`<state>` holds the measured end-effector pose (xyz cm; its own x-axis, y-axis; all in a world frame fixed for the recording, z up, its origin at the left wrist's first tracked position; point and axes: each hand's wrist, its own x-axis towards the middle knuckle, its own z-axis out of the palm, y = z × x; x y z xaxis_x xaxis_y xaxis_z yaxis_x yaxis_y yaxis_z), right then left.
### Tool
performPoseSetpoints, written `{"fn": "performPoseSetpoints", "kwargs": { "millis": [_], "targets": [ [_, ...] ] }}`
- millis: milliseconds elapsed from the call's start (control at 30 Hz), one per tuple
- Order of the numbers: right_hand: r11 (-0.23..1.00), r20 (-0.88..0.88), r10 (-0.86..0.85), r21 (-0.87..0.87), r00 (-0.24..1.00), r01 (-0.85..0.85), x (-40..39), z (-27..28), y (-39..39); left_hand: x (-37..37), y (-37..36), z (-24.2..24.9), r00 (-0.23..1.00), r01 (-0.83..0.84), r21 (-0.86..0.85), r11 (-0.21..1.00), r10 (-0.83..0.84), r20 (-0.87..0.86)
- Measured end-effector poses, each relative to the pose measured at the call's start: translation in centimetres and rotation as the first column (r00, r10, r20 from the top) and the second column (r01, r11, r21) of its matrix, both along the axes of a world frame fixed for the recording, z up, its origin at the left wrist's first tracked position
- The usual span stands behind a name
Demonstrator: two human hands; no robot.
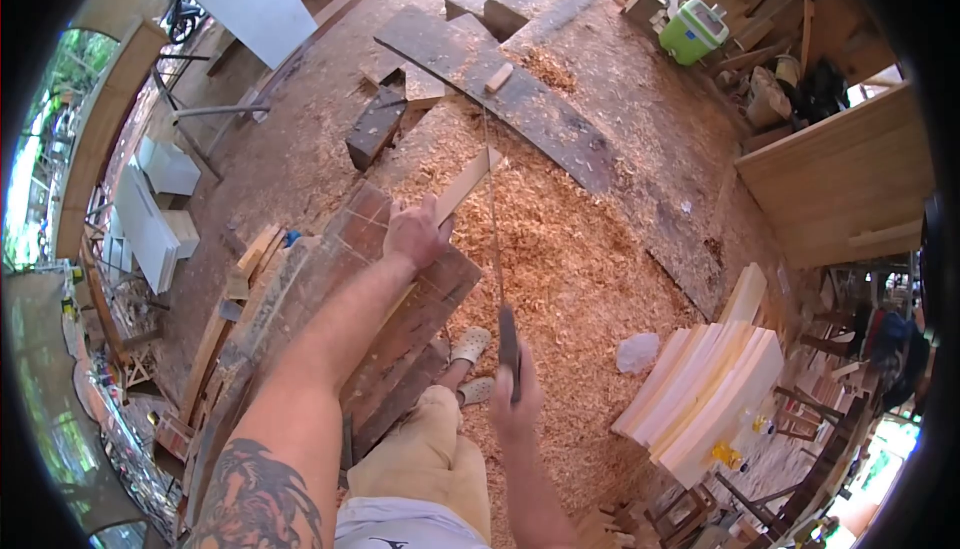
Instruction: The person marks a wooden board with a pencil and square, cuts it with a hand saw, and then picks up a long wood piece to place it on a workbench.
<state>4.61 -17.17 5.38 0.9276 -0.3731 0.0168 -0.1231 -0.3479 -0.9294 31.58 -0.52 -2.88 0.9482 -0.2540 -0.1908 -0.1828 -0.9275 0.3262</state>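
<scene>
My left hand (pixel 415 234) is closed on a pale wooden board (pixel 466 187), which sticks out past the end of a dark, worn workbench (pixel 410 311). In my right hand (pixel 516 401) is the dark handle of a handsaw (pixel 508 339). The saw's thin blade is seen nearly edge-on and runs away from me, along the board's far end. Blade and board look to be touching there, though the cut itself is too small to make out. Some fingers of my left hand are hidden behind the board.
Wood shavings (pixel 550 239) cover the ground. A stack of curved pale boards (pixel 700 399) stands at right, beside a whitish lump (pixel 637 352). Ahead lie a dark plank (pixel 540 114) and a dark block (pixel 376 129). A green cooler (pixel 693 33) stands at the back right.
</scene>
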Motion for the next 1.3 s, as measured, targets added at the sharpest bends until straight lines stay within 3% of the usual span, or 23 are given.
{"fn": "performPoseSetpoints", "kwargs": {
  "millis": [33, 133, 200, 333, 400, 467, 567, 700, 800, 900, 1000, 1067, 1133, 1200, 1300],
  "targets": [
    [0.999, 0.104, -0.026, -0.017, 0.994, 0.028, 4.4, -1.7, 0.1, 0.0, 0.1, 0.0, 1.0, 0.003, 0.002, 1.0, -0.003, 0.014],
    [0.995, -0.059, -0.079, 0.057, 0.995, 0.082, 14.4, -2.1, 1.0, -0.1, 0.0, -0.1, 0.999, 0.014, 0.005, 1.0, -0.014, 0.037],
    [0.995, -0.084, -0.088, 0.037, 0.993, 0.092, 15.7, -1.9, 1.0, -0.2, 0.0, 0.0, 0.999, 0.009, 0.004, 1.0, -0.009, 0.034],
    [0.993, 0.043, -0.104, 0.058, 0.994, 0.101, 9.4, -2.6, 1.3, 0.0, -0.1, 0.2, 1.0, 0.005, -0.018, 1.0, -0.004, 0.03],
    [0.997, -0.064, -0.058, 0.036, 0.996, 0.061, 3.2, -0.1, 1.3, -0.1, 0.0, 0.1, 0.999, 0.004, -0.013, 1.0, -0.004, 0.036],
    [0.994, -0.056, -0.016, 0.111, 0.998, 0.022, -3.4, 1.2, 1.0, 0.0, 0.0, -0.3, 1.0, 0.01, 0.003, 1.0, -0.01, 0.022],
    [0.999, 0.033, 0.003, 0.05, 0.999, -0.005, -6.6, 3.1, 0.7, 0.1, 0.0, 0.0, 1.0, 0.007, 0.028, 1.0, -0.006, -0.006],
    [0.999, 0.081, -0.032, 0.005, 0.996, 0.031, 3.2, -0.6, 0.7, -0.1, -0.1, 0.2, 1.0, 0.015, 0.034, 0.999, -0.015, 0.005],
    [0.993, -0.027, -0.069, 0.092, 0.997, 0.071, 13.5, -2.7, 1.1, -0.1, -0.1, 0.0, 1.0, 0.008, 0.015, 1.0, -0.008, 0.025],
    [0.996, -0.052, -0.094, -0.001, 0.994, 0.094, 16.1, -2.2, 1.0, -0.1, -0.1, 0.4, 1.0, 0.016, 0.029, 0.999, -0.016, -0.009],
    [0.997, 0.035, -0.081, -0.004, 0.996, 0.081, 10.9, -1.5, 1.2, 0.0, -0.2, 1.0, 1.0, 0.005, 0.016, 1.0, -0.004, -0.03],
    [0.996, -0.001, -0.055, 0.074, 0.998, 0.055, 4.8, -1.5, 0.9, 0.0, -0.2, 0.6, 1.0, -0.003, 0.002, 1.0, 0.003, -0.02],
    [0.998, 0.036, -0.059, 0.02, 0.998, 0.058, -1.5, -0.1, 1.1, -0.1, -0.1, 0.4, 1.0, -0.006, -0.013, 1.0, 0.006, -0.013],
    [0.996, -0.08, -0.006, 0.084, 0.997, 0.013, -6.6, 2.9, 0.7, -0.1, -0.1, 0.3, 1.0, -0.009, -0.024, 1.0, 0.009, -0.004],
    [0.987, -0.18, -0.004, 0.158, 0.984, 0.033, -5.1, 5.0, 0.6, 0.0, 0.0, 0.2, 1.0, 0.0, -0.01, 1.0, 0.0, -0.012]
  ]
}}
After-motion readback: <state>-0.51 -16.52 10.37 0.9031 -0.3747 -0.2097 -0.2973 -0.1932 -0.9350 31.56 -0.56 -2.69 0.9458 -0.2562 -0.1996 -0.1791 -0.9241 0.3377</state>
